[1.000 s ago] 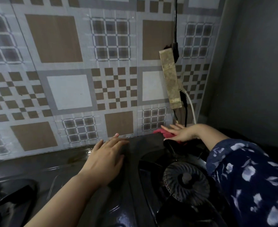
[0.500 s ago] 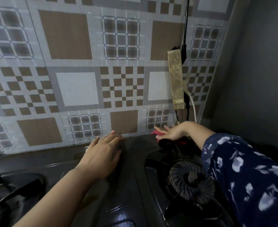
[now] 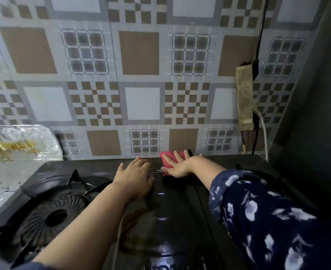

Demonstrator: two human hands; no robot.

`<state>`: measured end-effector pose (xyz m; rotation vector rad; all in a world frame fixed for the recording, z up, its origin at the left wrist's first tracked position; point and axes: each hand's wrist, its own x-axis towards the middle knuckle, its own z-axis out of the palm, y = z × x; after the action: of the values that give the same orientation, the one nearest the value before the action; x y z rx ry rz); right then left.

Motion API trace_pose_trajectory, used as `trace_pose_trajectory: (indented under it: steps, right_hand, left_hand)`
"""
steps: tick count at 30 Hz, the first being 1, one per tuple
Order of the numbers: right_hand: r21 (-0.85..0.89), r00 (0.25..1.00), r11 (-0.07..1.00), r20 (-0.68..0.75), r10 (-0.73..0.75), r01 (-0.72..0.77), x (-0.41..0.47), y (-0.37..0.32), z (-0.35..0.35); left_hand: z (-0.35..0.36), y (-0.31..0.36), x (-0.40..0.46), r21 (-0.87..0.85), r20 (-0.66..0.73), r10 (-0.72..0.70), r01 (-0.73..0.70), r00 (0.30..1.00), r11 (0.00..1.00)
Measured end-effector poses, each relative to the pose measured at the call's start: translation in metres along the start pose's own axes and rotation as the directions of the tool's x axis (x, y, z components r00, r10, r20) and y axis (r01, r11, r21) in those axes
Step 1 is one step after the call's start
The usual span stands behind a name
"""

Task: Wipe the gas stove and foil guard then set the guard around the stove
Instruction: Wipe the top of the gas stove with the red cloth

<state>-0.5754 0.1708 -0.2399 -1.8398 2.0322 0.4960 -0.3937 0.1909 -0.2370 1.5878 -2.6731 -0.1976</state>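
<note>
Leaning at far left against tiled wall (image 3: 141, 55): stained foil guard (image 3: 22, 145), beside black gas stove (image 3: 172, 221). Left burner (image 3: 53, 217) in front. Left hand (image 3: 135, 178) flat on stove top, fingers straight, grasping nothing. Right hand (image 3: 177, 165) presses red cloth (image 3: 167, 158) at stove's back edge, fingers spread.

Glossy black stove (image 3: 172, 221), crinkled foil guard (image 3: 22, 141)
</note>
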Motion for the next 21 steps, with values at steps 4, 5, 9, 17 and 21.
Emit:
trace_pose_trajectory:
  steps: [4,5,9,17,21]
  right_hand:
    - [0.087,0.994,0.995,-0.097,-0.046,0.055,-0.023,-0.035,0.022]
    - [0.097,0.991,0.992,-0.117,-0.064,0.075,-0.031,-0.043,0.027]
    - [0.124,0.977,0.986,-0.194,-0.086,0.111,-0.063,-0.074,0.051]
    - [0.089,0.961,0.994,-0.272,-0.04,0.067,-0.132,-0.128,0.1]
    - [0.085,0.963,0.994,-0.266,-0.049,0.074,-0.163,-0.143,0.117]
  left_hand:
    - [-0.001,-0.017,-0.024,-0.003,0.015,-0.046,0.046,0.999,0.999]
    - [-0.001,-0.02,-0.03,-0.001,0.014,-0.053,0.053,0.999,0.999]
    - [-0.002,-0.027,-0.061,-0.013,0.01,-0.051,0.051,0.999,0.999]
    - [-0.019,-0.039,-0.12,-0.06,0.036,0.008,-0.006,0.999,0.998]
    - [-0.024,-0.05,-0.141,-0.111,0.021,0.041,-0.039,0.999,0.993]
